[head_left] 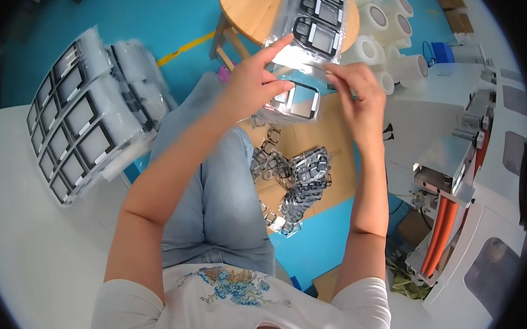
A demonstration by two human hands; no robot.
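The round wooden stool [244, 11] has a light-coloured seat, and over it is the upper part of a clear plastic strip [317, 37] with black frames. At the left, the white tabletop [29, 253] carries, near its edge, a stack of clear sheets [76, 120] with black frames. On the blue floor [316, 243] lies a brown cardboard sheet [343, 160], and on this, a loose pile of small dark-framed pieces [307, 178].

No text, label, brand, number or sign can be read on anything in view here.
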